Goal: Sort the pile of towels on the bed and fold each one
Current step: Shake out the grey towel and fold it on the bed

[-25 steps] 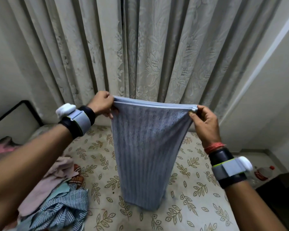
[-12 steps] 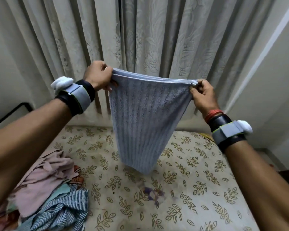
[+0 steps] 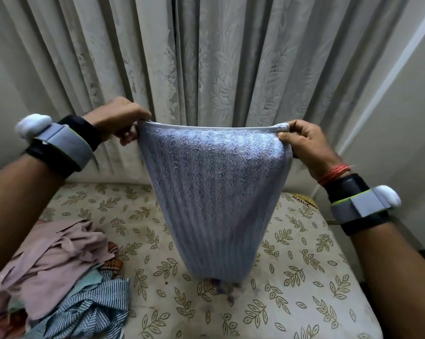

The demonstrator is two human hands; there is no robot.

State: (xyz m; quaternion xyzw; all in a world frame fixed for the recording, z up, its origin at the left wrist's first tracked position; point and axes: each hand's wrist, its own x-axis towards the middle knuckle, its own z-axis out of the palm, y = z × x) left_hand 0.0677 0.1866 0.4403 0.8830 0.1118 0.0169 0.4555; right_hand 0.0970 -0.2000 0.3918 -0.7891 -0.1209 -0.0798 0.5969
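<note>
A pale blue ribbed towel [image 3: 214, 199] hangs doubled over in the air above the bed [image 3: 292, 285]. My left hand [image 3: 118, 121] pinches its top left corner and my right hand [image 3: 307, 145] pinches its top right corner, so the top edge is stretched tight between them. The towel's lower end hangs close over the mattress. At the lower left lies the pile of towels [image 3: 57, 277]: a pink one on top, a blue striped one and a light green one under it.
The mattress has a cream cover with a leaf print and a dark stain [image 3: 223, 287] below the hanging towel. A grey patterned curtain [image 3: 206, 69] hangs right behind the bed. A white wall [image 3: 402, 106] stands at the right.
Both hands have come down with the towel, after lifting it half a second ago. The towel's lower end now hangs near the mattress again.
</note>
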